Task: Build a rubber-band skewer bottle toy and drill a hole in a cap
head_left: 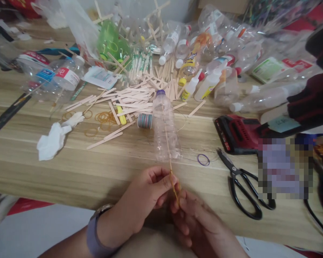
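Note:
A thin wooden stick (167,143) points away from me, its far part in front of a clear plastic bottle (164,125) with a purple cap. My left hand (150,193) pinches the stick between thumb and fingers near its close end. Just below and to the right, my right hand (195,215) has its fingertips closed on the same end, where a yellowish band seems to be wrapped. The bottle lies on the wooden table (118,154), cap away from me. Left of the bottle is a spool of multicoloured thread (144,121).
Black scissors (238,175) and a red-black power tool (239,132) lie at the right, near a purple rubber band (203,159). Crumpled tissue (52,139) and rubber bands (106,116) are at left. Popsicle sticks (134,95), glue bottles (191,87) and plastic bottles fill the back.

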`<state>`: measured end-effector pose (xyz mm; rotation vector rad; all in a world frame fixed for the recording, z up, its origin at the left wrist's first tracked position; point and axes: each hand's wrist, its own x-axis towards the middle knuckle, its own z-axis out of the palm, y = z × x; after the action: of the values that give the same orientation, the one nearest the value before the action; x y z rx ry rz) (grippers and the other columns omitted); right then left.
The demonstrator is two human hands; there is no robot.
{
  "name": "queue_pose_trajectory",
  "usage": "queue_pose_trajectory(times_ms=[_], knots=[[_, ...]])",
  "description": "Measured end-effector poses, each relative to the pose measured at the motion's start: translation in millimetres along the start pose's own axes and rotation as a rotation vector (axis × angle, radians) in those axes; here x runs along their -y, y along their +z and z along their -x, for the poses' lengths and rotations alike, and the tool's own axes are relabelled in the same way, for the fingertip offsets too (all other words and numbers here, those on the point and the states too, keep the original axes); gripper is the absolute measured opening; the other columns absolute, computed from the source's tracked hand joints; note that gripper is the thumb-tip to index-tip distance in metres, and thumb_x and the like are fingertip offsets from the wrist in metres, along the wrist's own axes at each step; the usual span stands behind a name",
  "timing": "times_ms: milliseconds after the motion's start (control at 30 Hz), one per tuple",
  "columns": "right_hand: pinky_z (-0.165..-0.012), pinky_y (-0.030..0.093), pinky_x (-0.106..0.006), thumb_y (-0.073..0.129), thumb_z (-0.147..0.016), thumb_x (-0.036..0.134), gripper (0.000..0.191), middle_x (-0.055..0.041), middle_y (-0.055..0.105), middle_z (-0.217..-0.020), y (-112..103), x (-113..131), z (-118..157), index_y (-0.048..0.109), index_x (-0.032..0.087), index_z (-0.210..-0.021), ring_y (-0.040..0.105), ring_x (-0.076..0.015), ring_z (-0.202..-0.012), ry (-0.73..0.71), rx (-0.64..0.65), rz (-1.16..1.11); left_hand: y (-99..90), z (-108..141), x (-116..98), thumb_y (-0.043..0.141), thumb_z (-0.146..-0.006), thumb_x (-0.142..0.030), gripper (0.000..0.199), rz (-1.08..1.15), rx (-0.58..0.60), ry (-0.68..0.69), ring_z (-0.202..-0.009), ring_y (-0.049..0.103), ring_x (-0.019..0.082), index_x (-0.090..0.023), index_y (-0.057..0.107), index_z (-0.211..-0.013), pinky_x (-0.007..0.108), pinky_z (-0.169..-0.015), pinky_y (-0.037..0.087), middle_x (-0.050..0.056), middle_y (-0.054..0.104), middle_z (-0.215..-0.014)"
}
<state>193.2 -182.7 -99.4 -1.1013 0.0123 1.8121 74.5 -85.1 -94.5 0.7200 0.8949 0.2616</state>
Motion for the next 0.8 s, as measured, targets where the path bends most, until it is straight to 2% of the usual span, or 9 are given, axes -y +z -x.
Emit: queue_pose_trajectory(times_ms=[133,233,300,400,467,567,633,700,800], knots=[[-0.045,0.034,-0.016,0.082,-0.074,0.041,0.030,0.0046,0.046,-0.059,-4,9,-3,0.064,0.017,-0.069,0.035,-0.0067,-0.052,-0.186,-0.137,-0.041,-0.3,1,2,0.065,-0.077,-0.047,0.031,-0.071,-0.053,-0.010,-0.041,0.028,0.005,-0.018,0.054,-0.072,0.021,-0.042,0.018,-0.010,0.038,-0.044],[-0.042,0.034,-0.015,0.086,-0.067,0.034,0.028,0.0065,0.044,-0.056,-3,21,-8,0.064,0.017,-0.067,0.031,-0.0052,-0.047,-0.226,-0.186,-0.138,-0.1,2,4,0.061,-0.080,-0.045,0.028,-0.093,-0.045,0.006,-0.041,0.029,0.004,-0.018,0.055,-0.075,0.021,-0.040,0.019,-0.009,0.044,-0.049],[-0.038,0.031,-0.013,0.086,-0.064,0.027,0.023,0.0067,0.049,-0.058,-1,29,-11,0.066,0.016,-0.068,0.025,-0.0022,-0.042,-0.217,-0.141,-0.216,0.1,3,6,0.062,-0.081,-0.045,0.028,-0.070,-0.035,0.006,-0.040,0.031,0.003,-0.018,0.054,-0.077,0.021,-0.039,0.019,-0.007,0.053,-0.059],[-0.032,0.022,-0.013,0.081,-0.066,0.023,0.017,0.0057,0.058,-0.062,0,40,-15,0.066,0.016,-0.064,0.018,0.0025,-0.034,-0.181,0.006,-0.256,-0.5,5,8,0.064,-0.080,-0.046,0.031,0.006,-0.013,-0.011,-0.038,0.031,0.002,-0.018,0.052,-0.077,0.020,-0.038,0.020,-0.006,0.058,-0.065],[-0.029,0.015,-0.013,0.077,-0.071,0.030,0.022,0.0051,0.057,-0.052,-1,45,-17,0.064,0.016,-0.059,0.016,0.0024,-0.029,-0.110,0.062,-0.117,-1.6,6,8,0.066,-0.079,-0.047,0.032,0.061,-0.004,-0.022,-0.038,0.032,0.001,-0.018,0.051,-0.075,0.019,-0.038,0.020,-0.006,0.057,-0.064],[-0.027,0.007,-0.013,0.071,-0.076,0.039,0.029,0.0020,0.055,-0.041,-6,53,-17,0.066,0.016,-0.059,0.022,0.0002,-0.026,-0.030,0.039,0.340,-3.2,9,8,0.069,-0.077,-0.046,0.034,0.133,-0.009,-0.024,-0.040,0.033,0.001,-0.018,0.051,-0.075,0.019,-0.039,0.020,-0.006,0.057,-0.064],[-0.026,0.010,-0.013,0.069,-0.078,0.035,0.025,0.0000,0.061,-0.045,-7,58,-17,0.068,0.016,-0.062,0.028,-0.0007,-0.024,-0.012,0.007,0.667,-3.3,10,8,0.070,-0.077,-0.046,0.034,0.160,-0.016,-0.025,-0.041,0.032,0.001,-0.018,0.051,-0.075,0.018,-0.039,0.019,-0.006,0.056,-0.064],[-0.024,0.015,-0.012,0.066,-0.079,0.026,0.020,0.0008,0.064,-0.049,-7,62,-17,0.069,0.017,-0.062,0.033,-0.0014,-0.023,-0.010,-0.007,0.891,-2.9,10,8,0.071,-0.075,-0.046,0.035,0.168,-0.035,-0.032,-0.042,0.032,0.001,-0.017,0.051,-0.074,0.018,-0.040,0.019,-0.006,0.056,-0.064],[-0.022,0.019,-0.012,0.063,-0.083,0.019,0.021,0.0046,0.060,-0.047,-4,63,-20,0.072,0.018,-0.063,0.034,-0.0020,-0.023,-0.057,0.068,0.969,-2.6,10,8,0.073,-0.072,-0.049,0.038,0.166,-0.056,-0.039,-0.042,0.030,0.001,-0.018,0.050,-0.072,0.019,-0.040,0.018,-0.006,0.056,-0.064]])
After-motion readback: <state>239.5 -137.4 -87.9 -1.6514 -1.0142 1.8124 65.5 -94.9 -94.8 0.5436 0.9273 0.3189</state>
